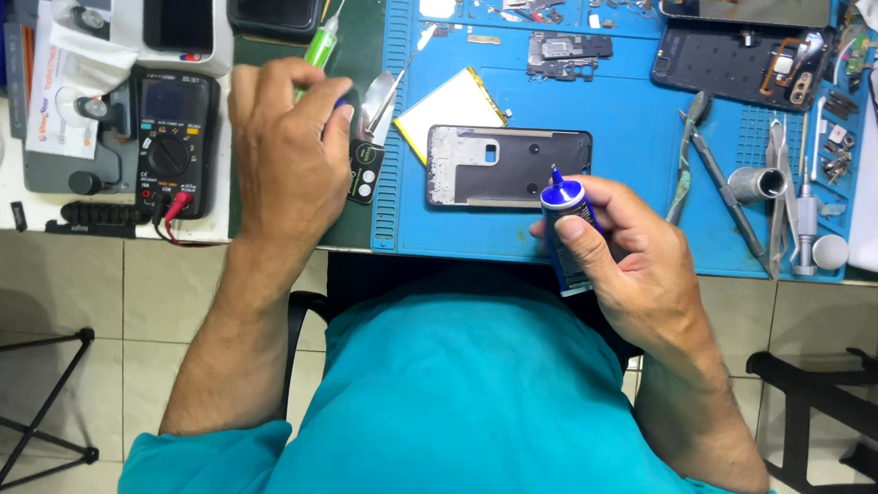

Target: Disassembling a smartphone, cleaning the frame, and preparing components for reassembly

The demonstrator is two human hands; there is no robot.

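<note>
Two hands are busy: my right hand (pixel 627 249) has its fingers clamped on a blue glue tube (pixel 567 224), nozzle just beside the bare phone frame (pixel 508 167) on the blue mat (pixel 616 116). My left hand (pixel 286 149) grips a green syringe (pixel 322 42). No glue shows on the frame yet, so gluing looks unstarted.

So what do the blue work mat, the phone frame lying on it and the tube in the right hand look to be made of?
The blue mat looks like matte silicone or rubber, with moulded ridges and trays. The phone frame seems to be dull grey metal with cut-out holes, though it could be plastic. The blue tube in the right hand looks like soft glossy plastic or foil with a pointed plastic nozzle.
</note>
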